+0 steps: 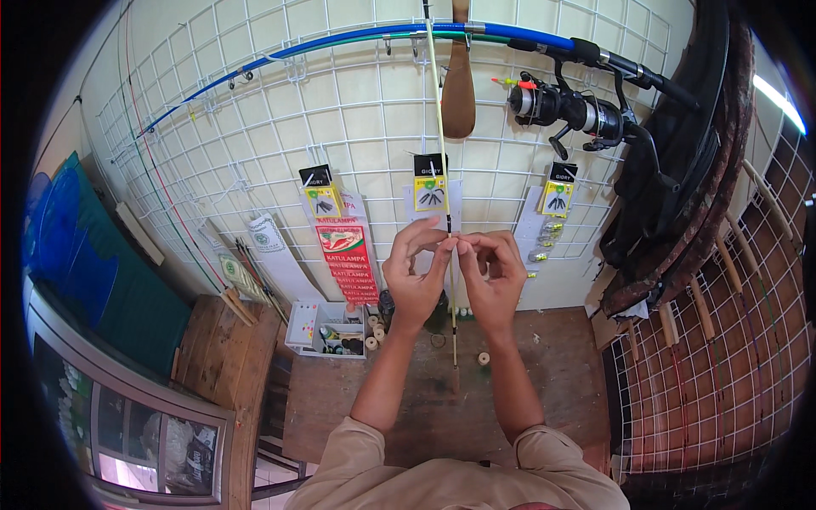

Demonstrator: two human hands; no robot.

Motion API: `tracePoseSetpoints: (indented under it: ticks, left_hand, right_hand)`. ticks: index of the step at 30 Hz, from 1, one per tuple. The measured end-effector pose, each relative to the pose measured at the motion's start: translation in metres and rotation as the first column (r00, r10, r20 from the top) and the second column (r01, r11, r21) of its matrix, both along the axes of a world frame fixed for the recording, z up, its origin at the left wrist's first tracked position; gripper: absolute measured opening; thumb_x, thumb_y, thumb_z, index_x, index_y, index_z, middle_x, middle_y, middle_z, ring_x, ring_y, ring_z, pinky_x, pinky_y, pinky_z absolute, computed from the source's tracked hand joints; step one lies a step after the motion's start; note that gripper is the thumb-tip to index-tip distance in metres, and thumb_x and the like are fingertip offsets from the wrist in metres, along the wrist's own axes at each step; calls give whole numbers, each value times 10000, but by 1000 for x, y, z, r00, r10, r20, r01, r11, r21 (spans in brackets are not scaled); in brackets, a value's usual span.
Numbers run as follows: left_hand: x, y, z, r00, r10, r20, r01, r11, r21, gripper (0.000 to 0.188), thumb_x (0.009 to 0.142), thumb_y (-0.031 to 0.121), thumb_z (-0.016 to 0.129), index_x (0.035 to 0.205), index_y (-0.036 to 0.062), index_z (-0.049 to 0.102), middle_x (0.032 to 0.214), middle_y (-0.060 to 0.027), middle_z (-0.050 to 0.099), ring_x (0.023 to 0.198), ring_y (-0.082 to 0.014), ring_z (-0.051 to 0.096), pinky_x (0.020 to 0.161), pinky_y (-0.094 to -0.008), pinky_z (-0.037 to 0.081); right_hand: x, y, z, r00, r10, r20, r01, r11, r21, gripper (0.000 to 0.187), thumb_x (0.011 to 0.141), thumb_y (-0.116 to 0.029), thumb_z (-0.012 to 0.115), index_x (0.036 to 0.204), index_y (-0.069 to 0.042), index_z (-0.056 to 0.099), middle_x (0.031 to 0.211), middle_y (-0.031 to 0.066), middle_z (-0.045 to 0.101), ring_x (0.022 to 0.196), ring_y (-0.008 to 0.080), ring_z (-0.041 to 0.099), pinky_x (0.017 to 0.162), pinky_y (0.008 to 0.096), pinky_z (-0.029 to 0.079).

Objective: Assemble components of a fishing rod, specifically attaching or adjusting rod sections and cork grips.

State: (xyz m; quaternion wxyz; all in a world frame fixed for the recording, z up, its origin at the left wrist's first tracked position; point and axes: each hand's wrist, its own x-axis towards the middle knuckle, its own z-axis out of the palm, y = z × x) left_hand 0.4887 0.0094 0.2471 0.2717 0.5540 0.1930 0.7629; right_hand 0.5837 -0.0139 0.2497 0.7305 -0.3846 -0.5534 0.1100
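Note:
A thin pale yellow fishing rod (439, 102) with dark bands stands nearly upright before me, its lower end above the wooden table. My left hand (418, 268) is closed in a pinch on the rod, thumb against forefinger. From the other side my right hand (491, 270) pinches at the same spot, its thumb tip almost meeting the left one. Anything small between the fingertips is hidden. Just behind the rod, above my hands, a yellow and black packet (430, 194) hangs on the white wire grid (382, 119).
On the wooden table (561, 382) stand a white organizer box (327, 330), several thread spools (371, 342) and a lone spool (484, 359). A blue fishing rod (340, 41) with black reels (565, 110) crosses the grid. Dark rod bags (671, 170) hang at right; a glass-fronted cabinet (127, 416) is at left.

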Motion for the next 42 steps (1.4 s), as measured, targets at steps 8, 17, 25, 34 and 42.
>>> tracePoseSetpoints:
  ticks: [8, 17, 25, 34, 42]
  left_hand:
    - [-10, -2, 4, 984, 23, -179, -23, 1000, 3, 298, 854, 32, 677, 1140, -32, 621, 960, -110, 688, 848, -116, 643, 784, -248, 498]
    - [-12, -6, 9, 975, 28, -220, -32, 999, -12, 269, 850, 46, 687, 1099, -40, 633, 944, -113, 686, 833, -125, 644, 731, -239, 521]
    - [-11, -5, 15, 981, 4, -192, -1, 1000, 18, 231, 857, 33, 671, 1073, -41, 637, 979, -113, 667, 853, -135, 639, 752, -248, 534]
    - [-11, -4, 28, 986, 52, -157, -40, 996, 81, 200, 830, -7, 676, 1030, -16, 672, 959, -116, 678, 797, -143, 626, 662, -252, 501]
    - [-19, -8, 40, 926, 196, -324, -139, 972, 189, 191, 792, -77, 673, 970, -10, 694, 930, -112, 691, 813, -156, 647, 712, -258, 510]
  right_hand:
    - [-2, 5, 5, 894, 288, -344, -299, 954, 21, 87, 862, -66, 681, 923, -6, 694, 900, 15, 601, 738, 54, 493, 654, 208, 387]
    - [-4, 1, 10, 814, 422, -400, -432, 899, 69, 110, 854, -53, 689, 946, 6, 704, 903, 38, 611, 840, 93, 561, 736, 227, 433]
    - [-2, 1, 14, 793, 454, -406, -477, 877, 50, 109, 847, -32, 689, 948, 8, 704, 918, 46, 616, 864, 104, 568, 770, 245, 447]
    - [-3, 1, 15, 802, 445, -398, -467, 883, 46, 159, 837, -42, 704, 990, -1, 707, 887, 12, 578, 839, 86, 534, 747, 228, 435]
    - [-6, -1, 16, 825, 408, -391, -417, 906, 66, 165, 833, -46, 710, 996, -20, 714, 869, 2, 559, 765, 71, 509, 660, 214, 417]
